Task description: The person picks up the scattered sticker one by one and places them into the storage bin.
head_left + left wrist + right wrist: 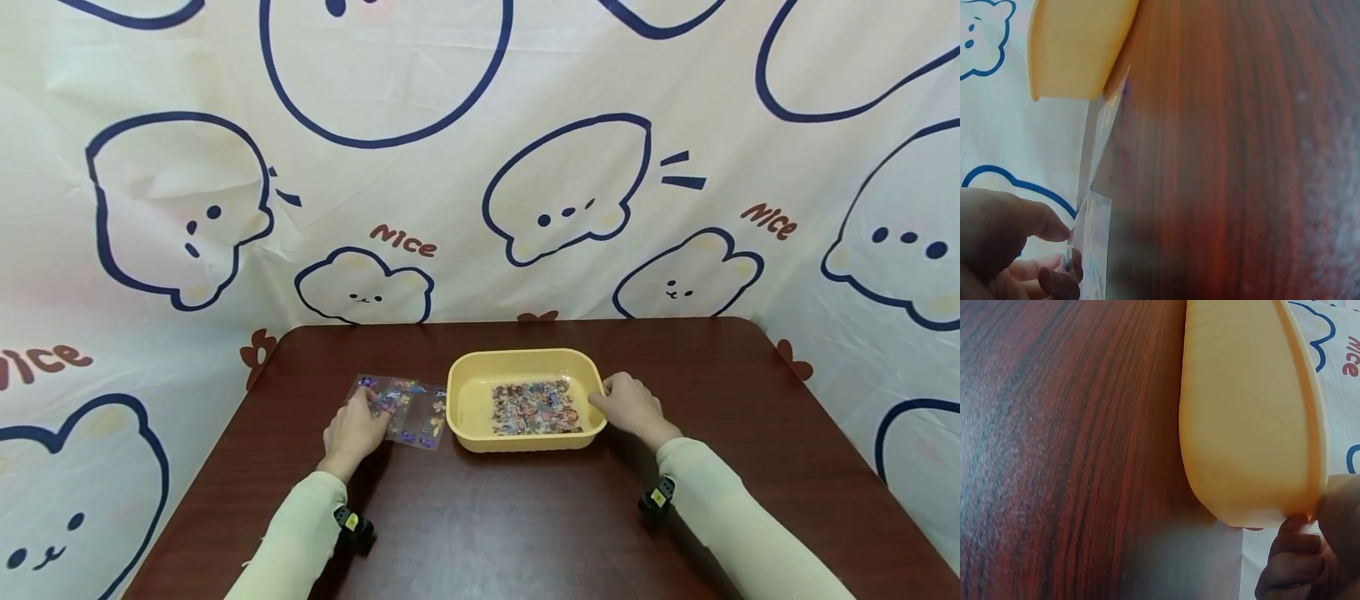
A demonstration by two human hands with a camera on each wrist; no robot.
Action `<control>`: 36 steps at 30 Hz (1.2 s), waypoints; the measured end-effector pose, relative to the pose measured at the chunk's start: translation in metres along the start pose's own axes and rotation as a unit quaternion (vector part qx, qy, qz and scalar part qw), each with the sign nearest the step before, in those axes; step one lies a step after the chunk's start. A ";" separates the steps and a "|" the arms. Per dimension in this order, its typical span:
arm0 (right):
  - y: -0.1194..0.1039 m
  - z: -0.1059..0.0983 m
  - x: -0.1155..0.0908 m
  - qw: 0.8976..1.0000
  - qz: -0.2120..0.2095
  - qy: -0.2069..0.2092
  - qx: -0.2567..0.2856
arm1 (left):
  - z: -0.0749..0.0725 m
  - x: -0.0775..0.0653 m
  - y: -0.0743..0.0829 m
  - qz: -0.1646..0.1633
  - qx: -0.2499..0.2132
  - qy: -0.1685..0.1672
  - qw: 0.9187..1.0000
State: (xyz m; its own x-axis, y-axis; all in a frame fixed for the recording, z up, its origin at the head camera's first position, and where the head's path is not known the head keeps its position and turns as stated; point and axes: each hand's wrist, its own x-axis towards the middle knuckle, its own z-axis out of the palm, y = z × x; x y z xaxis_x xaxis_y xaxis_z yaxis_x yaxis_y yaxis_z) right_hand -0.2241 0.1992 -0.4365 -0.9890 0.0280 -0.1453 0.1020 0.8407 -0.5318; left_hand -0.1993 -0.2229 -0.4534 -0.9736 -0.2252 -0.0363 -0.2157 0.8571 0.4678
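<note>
A clear plastic sheet (pixel 425 419) printed with small colourful figures lies left of the yellow plastic basin (pixel 468 392). My left hand (pixel 356 430) holds the sheet at its left part, thumb on one face and fingers on the other. From the left wrist, the sheet (pixel 1099 240) shows edge-on with a bend, tilted up from the tabletop. My right hand (pixel 633 407) grips the basin's right rim, thumb over the edge and fingers curled below it in the right wrist view. Inside the basin is a patch of many small printed figures (pixel 528 408).
The dark reddish-brown wooden table (pixel 480 517) has rounded far corners. Behind and beside it hangs a pale cloth (pixel 450 192) with blue-outlined cartoon animals. Each wrist wears a small black camera on a strap, the left one (pixel 356 527) hanging close over the tabletop.
</note>
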 end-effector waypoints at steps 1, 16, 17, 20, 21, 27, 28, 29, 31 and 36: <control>0.000 0.000 0.000 1.000 0.000 0.000 0.000 | -0.001 0.000 0.000 -0.001 -0.001 -0.001 1.000; -0.001 0.000 -0.002 1.000 0.006 -0.003 0.002 | -0.012 -0.004 0.003 0.006 -0.018 -0.023 1.000; -0.002 0.000 -0.003 1.000 0.006 -0.002 0.002 | -0.013 -0.005 0.002 0.007 -0.020 -0.026 0.999; -0.002 0.001 -0.003 1.000 0.001 -0.001 0.001 | -0.015 -0.007 0.001 0.010 -0.025 -0.033 0.999; -0.001 0.001 -0.004 1.000 0.002 -0.001 0.000 | -0.015 -0.007 0.001 0.012 -0.027 -0.036 0.999; -0.002 0.002 -0.004 1.000 -0.003 0.004 0.000 | -0.018 -0.010 0.000 0.019 -0.033 -0.036 0.999; -0.002 0.002 -0.004 1.000 -0.002 0.004 0.000 | -0.019 -0.010 0.000 0.021 -0.034 -0.035 0.999; -0.002 0.002 -0.004 1.000 -0.002 0.004 0.000 | -0.019 -0.010 0.001 0.022 -0.033 -0.035 0.999; -0.002 0.002 -0.004 1.000 -0.001 0.004 0.000 | -0.021 -0.010 0.003 0.026 -0.034 -0.033 0.999; -0.002 0.002 -0.005 1.000 0.003 0.003 -0.004 | -0.025 -0.011 0.006 0.027 -0.033 -0.025 0.999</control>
State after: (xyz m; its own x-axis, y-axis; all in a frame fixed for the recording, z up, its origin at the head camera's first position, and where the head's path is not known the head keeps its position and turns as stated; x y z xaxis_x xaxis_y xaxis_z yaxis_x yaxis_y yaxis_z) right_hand -0.2195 0.1962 -0.4359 -0.9891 0.0367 -0.1425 0.1070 0.8443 -0.5250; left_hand -0.1882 -0.2266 -0.4278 -0.9865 -0.1552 -0.0524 -0.1593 0.8342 0.5280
